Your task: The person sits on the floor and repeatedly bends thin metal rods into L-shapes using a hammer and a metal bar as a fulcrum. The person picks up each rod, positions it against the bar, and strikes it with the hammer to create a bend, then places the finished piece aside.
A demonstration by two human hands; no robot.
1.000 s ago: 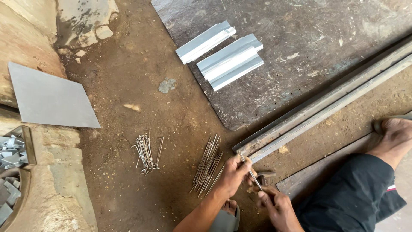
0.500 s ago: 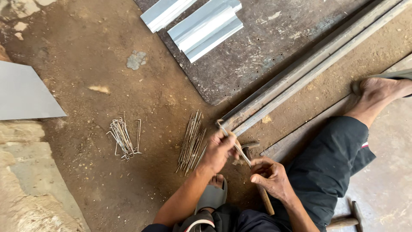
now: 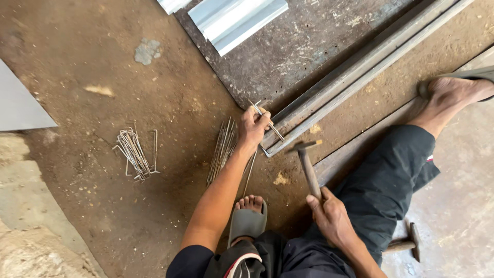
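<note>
Lifting hammer (image 3: 307,167) now in right hand (image 3: 329,216)

We see the bundle of straight thin steel rods (image 3: 222,149) lying on the dirt floor (image 3: 170,92) just left of the long grey metal channel (image 3: 355,67), with the pile of bent wire staples (image 3: 135,153) farther left.

Probably a rough metal workshop — dirt floor (image 3: 128,82), steel rails (image 3: 360,62), hammer (image 3: 307,167), wire pins (image 3: 135,153).

Thin metal wire rod (image 3: 268,123), wood-handled hammer (image 3: 307,167) w/ metal head, rough dirt floor (image 3: 170,98)
</note>
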